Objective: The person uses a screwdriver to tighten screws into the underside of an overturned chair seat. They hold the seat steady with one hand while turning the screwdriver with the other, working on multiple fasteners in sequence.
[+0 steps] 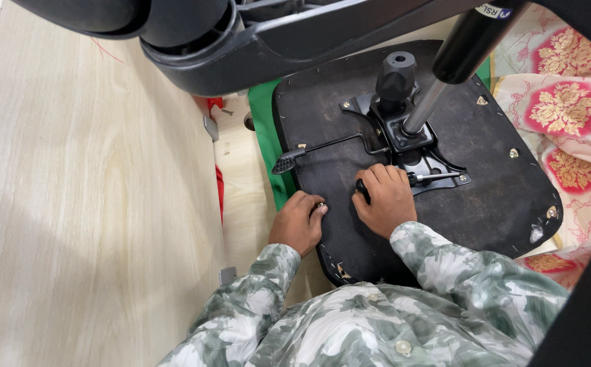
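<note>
Both our hands rest on the black seat base, which lies upturned right of the wooden floor. Our left hand pinches a small screw at the base's left edge. Our right hand grips a screwdriver, fingers curled tight, its tip at the metal plate

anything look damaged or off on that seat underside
Yes: the black seat base has a small tear showing pale material near its right corner. The right hand holds a screwdriver at the metal plate.
</note>
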